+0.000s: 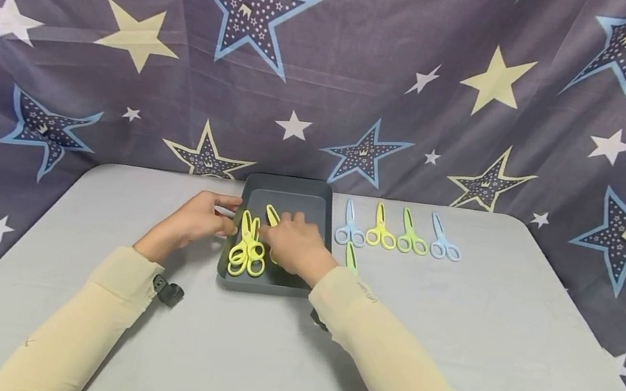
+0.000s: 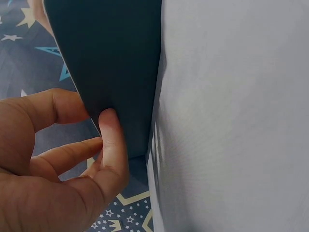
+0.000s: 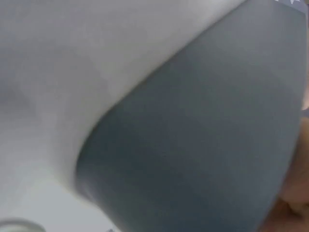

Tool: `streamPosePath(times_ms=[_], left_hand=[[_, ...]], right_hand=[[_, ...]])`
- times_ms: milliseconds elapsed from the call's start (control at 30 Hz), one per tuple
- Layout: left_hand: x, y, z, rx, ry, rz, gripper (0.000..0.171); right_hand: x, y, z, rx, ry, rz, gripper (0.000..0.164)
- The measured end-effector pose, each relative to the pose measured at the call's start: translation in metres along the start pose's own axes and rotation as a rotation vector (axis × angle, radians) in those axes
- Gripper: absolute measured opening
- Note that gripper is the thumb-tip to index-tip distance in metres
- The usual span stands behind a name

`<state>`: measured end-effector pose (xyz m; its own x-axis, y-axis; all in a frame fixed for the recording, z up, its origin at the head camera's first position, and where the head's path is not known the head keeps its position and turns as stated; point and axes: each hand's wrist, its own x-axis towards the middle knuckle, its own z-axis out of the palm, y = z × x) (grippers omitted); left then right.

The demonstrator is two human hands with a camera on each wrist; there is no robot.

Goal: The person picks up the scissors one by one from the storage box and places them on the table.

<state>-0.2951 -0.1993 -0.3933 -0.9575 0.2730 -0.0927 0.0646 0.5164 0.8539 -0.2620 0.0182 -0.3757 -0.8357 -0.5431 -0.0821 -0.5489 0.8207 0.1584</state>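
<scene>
A dark grey rectangular tray (image 1: 270,289) lies at the back middle of the table. My left hand (image 1: 198,221) pinches its left rim, the thumb against the outer wall and the forefinger over the edge, as the left wrist view shows. Two overlapping pairs of yellow scissors (image 1: 239,256) lie in the tray's left part, blades pointing away. Beside them my right hand (image 1: 298,245) reaches into the tray and holds a third yellow pair (image 1: 272,214), its handles mostly hidden by the hand. In the right wrist view the tray's outer wall (image 3: 193,135) covers the fingers.
Right of the tray stands a row of blue (image 1: 348,223), yellow (image 1: 379,228), green (image 1: 408,233) and blue scissors (image 1: 441,239). Under the row, a green pair (image 1: 351,257) is partly covered by my right sleeve (image 1: 386,348). A starry curtain (image 1: 334,73) hangs behind the table.
</scene>
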Motion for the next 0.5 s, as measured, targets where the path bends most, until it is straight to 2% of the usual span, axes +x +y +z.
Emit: streamPosePath(times_ms=[133,500], left_hand=[[0.000,0.000,0.001,-0.007,0.000,0.003,0.073],[0.000,0.002,-0.001,-0.015,-0.005,-0.002,0.074]], right_hand=[[-0.004,0.002,-0.003,-0.060,0.024,0.016,0.046],[-0.022,0.007,-0.006,-0.117,0.141,0.013,0.051]])
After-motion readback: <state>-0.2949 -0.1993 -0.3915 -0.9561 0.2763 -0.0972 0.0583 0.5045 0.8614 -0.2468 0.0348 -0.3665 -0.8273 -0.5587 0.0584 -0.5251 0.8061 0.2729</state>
